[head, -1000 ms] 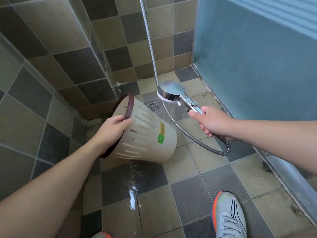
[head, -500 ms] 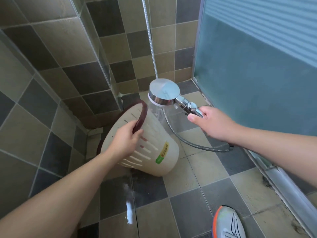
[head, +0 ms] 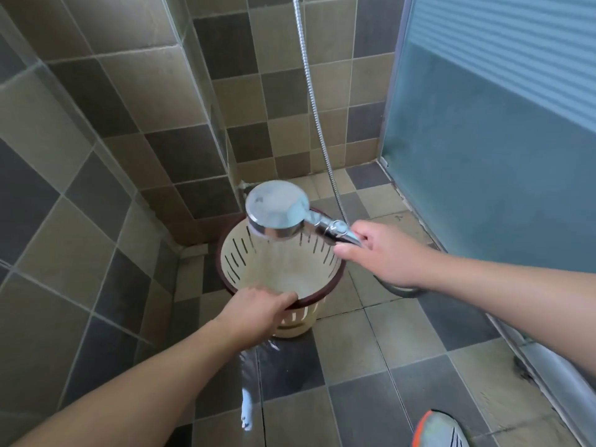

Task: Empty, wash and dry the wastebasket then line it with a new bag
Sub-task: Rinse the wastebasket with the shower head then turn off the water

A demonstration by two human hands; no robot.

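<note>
Two hands, one rinse: wastebasket (head: 280, 275) now turned upright, mid-frame.
Left hand (head: 258, 306) grips its rim; right hand (head: 383, 253) grips the shower head (head: 277, 212), now spraying inside.

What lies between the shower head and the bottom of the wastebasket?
In the head view, only falling spray: the shower head hangs over the open mouth of the wastebasket, whose inside holds nothing else visible.

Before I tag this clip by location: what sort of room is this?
Most likely a bathroom shower stall: a shower head on a metal hose, tiled walls and a frosted glass door.
</note>
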